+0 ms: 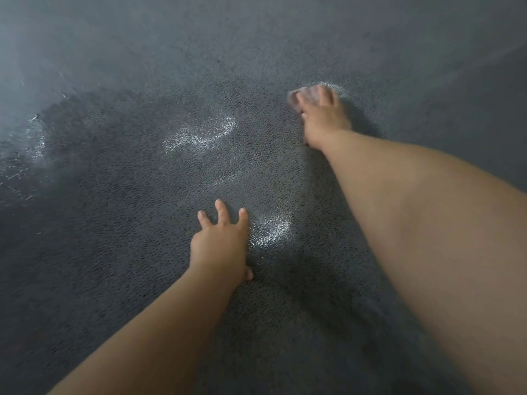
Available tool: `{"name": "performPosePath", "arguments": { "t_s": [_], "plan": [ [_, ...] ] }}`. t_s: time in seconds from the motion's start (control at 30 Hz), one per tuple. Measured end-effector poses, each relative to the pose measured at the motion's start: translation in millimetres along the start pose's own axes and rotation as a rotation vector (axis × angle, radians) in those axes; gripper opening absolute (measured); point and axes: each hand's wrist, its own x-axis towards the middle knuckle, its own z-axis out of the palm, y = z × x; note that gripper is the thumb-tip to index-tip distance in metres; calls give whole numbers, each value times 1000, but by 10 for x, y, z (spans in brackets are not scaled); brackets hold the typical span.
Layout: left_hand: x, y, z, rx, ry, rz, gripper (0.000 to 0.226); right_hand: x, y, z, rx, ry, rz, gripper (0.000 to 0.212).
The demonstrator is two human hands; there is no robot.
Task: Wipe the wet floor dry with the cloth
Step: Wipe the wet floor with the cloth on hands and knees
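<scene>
The dark grey textured floor (119, 252) fills the head view, with shiny wet streaks (205, 132) at the centre and another wet patch (273, 229) nearer me. My right hand (322, 118) reaches far forward and presses a small pale pink cloth (305, 95) onto the floor; only the cloth's far edge shows past my fingers, and it is blurred. My left hand (219, 243) rests flat on the floor with its fingers spread, just left of the nearer wet patch.
More wet glints (31, 143) lie along the left side where the floor turns lighter. The floor stretches bare and grey beyond my right hand and toward the far right.
</scene>
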Motion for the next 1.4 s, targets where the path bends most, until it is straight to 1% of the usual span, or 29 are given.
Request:
{"name": "performPosePath", "arguments": {
  "t_s": [0.07, 0.17, 0.2, 0.27, 0.33, 0.37, 0.43, 0.53, 0.6, 0.67, 0.73, 0.8, 0.9, 0.97, 1.0, 1.03, 1.13, 1.17, 1.23, 1.27, 1.33, 1.4],
  "plan": [
    [5, -5, 2, 2, 5, 6, 114, 23, 348, -21, 7, 5, 140, 56],
    [13, -2, 1, 6, 6, 6, 114, -66, 740, -23, 31, 31, 296, 49],
    [19, 2, -2, 9, 7, 3, 114, -118, 770, 9, 32, 53, 330, 48],
    [23, 3, -7, 8, 9, -2, 115, -248, 641, 88, 92, 110, 338, 50],
    [11, -5, -5, -14, 13, -5, 115, -433, 354, 182, 163, 148, 251, 51],
    [-1, -11, 0, -37, 15, -5, 115, -563, 176, 221, 162, 140, 166, 55],
    [-59, -23, 33, -109, 29, -17, 110, -906, -198, 308, 158, 73, 9, 62],
    [-235, 31, 162, -132, 132, -8, 89, -1506, -603, 476, 131, -29, -255, 61],
    [-400, 120, 286, -101, 198, 8, 82, -1833, -593, 520, 52, -88, -414, 57],
    [-577, 205, 413, -73, 199, 14, 87, -1982, -403, 513, 61, -120, -448, 55],
    [-746, 261, 534, -58, 146, 3, 98, -2015, -116, 462, 97, -104, -409, 58],
    [-908, 297, 658, -51, 74, -25, 109, -1992, 244, 442, 144, -72, -290, 60],
    [-1125, 353, 874, -70, -10, -56, 119, -2097, 814, 336, 207, 1, -13, 51],
    [-1201, 376, 1007, -110, -50, -59, 121, -2239, 1146, 303, 273, 19, 217, 50],
    [-1212, 379, 1055, -131, -65, -54, 121, -2280, 1246, 305, 271, 37, 304, 53],
    [-1205, 381, 1083, -152, -72, -47, 121, -2290, 1281, 341, 244, 49, 351, 56],
    [-1143, 383, 1074, -191, -71, -25, 123, -2240, 1036, 428, 250, 87, 387, 57],
    [-1138, 384, 1068, -195, -77, -24, 123, -2278, 851, 444, 251, 80, 332, 57],
    [-1132, 382, 1066, -198, -82, -24, 124, -2463, 416, 524, 264, 68, 152, 61],
    [-1135, 379, 1077, -200, -79, -27, 124, -2620, 199, 552, 283, 25, 68, 62],
    [-1133, 374, 1100, -208, -69, -27, 125, -2962, -177, 675, 273, -61, -172, 62],
    [-1132, 372, 1110, -217, -57, -28, 126, -3189, -313, 751, 213, -115, -411, 53]
  ]
}}
